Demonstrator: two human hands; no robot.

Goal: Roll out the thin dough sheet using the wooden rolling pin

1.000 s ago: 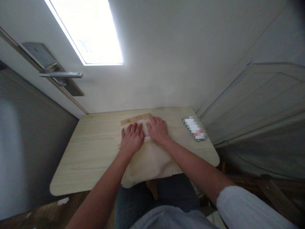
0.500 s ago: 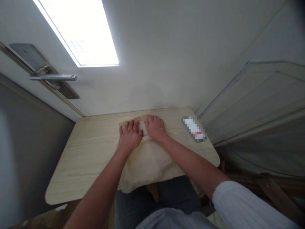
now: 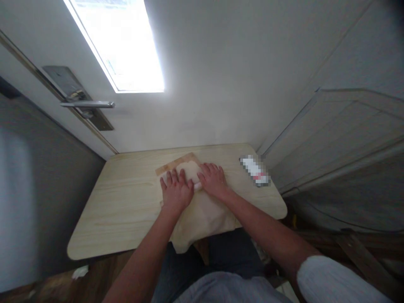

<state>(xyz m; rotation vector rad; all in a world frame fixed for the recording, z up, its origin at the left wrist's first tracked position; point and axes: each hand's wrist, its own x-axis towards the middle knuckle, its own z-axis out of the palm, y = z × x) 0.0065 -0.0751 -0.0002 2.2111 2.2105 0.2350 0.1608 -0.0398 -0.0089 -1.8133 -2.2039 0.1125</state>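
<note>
A cream, cloth-like sheet (image 3: 206, 214) lies over a wooden board (image 3: 175, 164) on the table and hangs past the near edge. The board's far strip shows bare, at a slant. My left hand (image 3: 177, 192) lies palm down on the sheet's left part with its fingers spread. On the right, my right hand (image 3: 214, 179) rests flat, its fingers stretched out over the sheet's far right part. Between the hands runs a pale, raised fold or roll (image 3: 197, 185); I cannot tell its material. What lies under the palms is hidden.
The light wood table (image 3: 123, 198) stands against a white door with a bright window and a metal handle (image 3: 94, 104). A blurred white object (image 3: 255, 170) lies at the table's right. A wooden piece (image 3: 202, 250) juts below the near edge, over my legs.
Both hands have drawn back toward me and slightly right on the sheet. More of the board's far strip shows, and its slant is steeper. The view has shifted a little.
</note>
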